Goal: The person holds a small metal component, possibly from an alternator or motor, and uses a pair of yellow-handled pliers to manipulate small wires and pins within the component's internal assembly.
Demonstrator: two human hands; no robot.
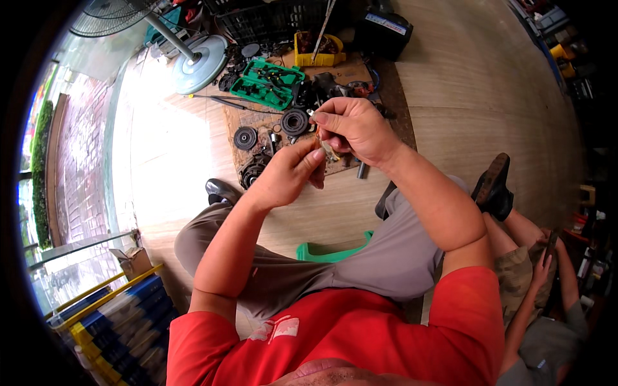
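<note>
My left hand [285, 174] and my right hand [356, 130] meet in front of me, above my knees. Both pinch a small pale part [328, 150] between their fingertips; its shape is too small to make out. Beyond the hands, a brown mat [244, 122] on the wooden floor carries several black round machine parts, among them a pulley disc [245, 137] and a ribbed ring [295, 121]. I sit on a low green stool [331, 252], wearing a red shirt and grey trousers.
An open green tool case [268, 82] and a yellow bin [320, 50] lie past the mat. A standing fan's round base [199, 63] is at upper left, a black crate [277, 19] behind. Another person [547, 302] sits at my right. Stacked blue and yellow boxes [116, 321] stand at lower left.
</note>
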